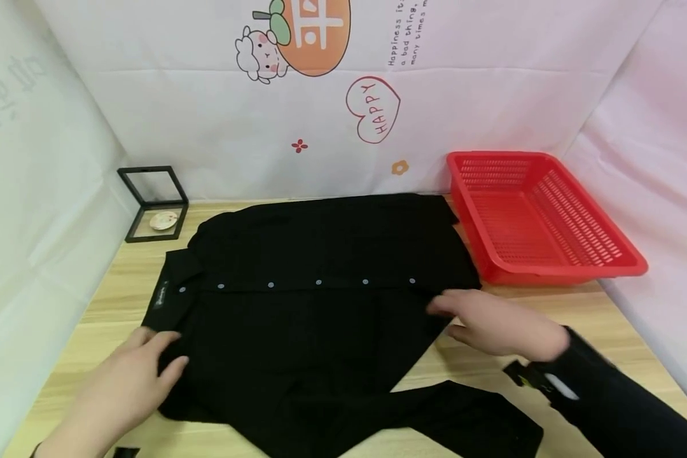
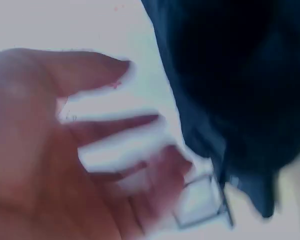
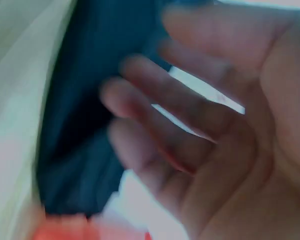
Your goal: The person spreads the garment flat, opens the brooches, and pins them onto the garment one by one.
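A black button-up shirt [image 1: 320, 331] lies spread sideways, its collar [image 1: 183, 267] at the left and its line of pale buttons running across. One sleeve [image 1: 469, 413] stretches to the lower right. Beside the collar end, my left hand [image 1: 123, 378] has its thumb and fingers apart over the shirt's edge; in the left wrist view, that hand [image 2: 90, 150] holds nothing. My right hand [image 1: 495, 323] is at the hem end with loosely bent fingers. The blurred right wrist view shows its relaxed fingers [image 3: 140, 100] in front of the dark cloth [image 3: 90, 115], gripping nothing.
A red plastic basket [image 1: 483, 248] stands at the back right, close to the shirt's hem. At the back left is a small black-framed case [image 1: 156, 205] with a round pale item inside. White printed cloth [image 1: 206, 127] walls the wooden table [image 1: 100, 318] at the back and sides.
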